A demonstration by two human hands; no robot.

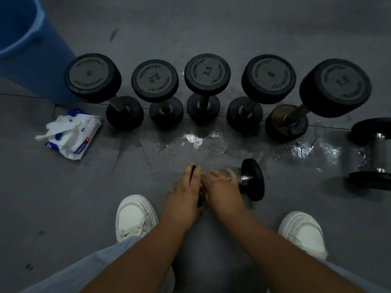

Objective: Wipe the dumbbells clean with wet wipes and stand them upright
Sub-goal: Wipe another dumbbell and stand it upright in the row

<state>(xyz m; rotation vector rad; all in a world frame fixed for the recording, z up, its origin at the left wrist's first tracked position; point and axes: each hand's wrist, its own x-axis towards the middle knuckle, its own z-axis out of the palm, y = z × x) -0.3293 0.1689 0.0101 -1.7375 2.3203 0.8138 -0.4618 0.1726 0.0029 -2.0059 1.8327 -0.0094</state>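
Small black chrome-handled dumbbell (252, 179) is laid flat on the grey floor (84, 197), its end plate gripped by the left hand (186, 188) to steady it, handle clasped by the right hand (222, 185), presumably for wiping.

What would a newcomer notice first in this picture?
First, the row of five upright dumbbells across the middle. Next, below it, the left hand and right hand hold a small dumbbell lying on its side. A shiny wet patch lies between them, and white wipes at the left.
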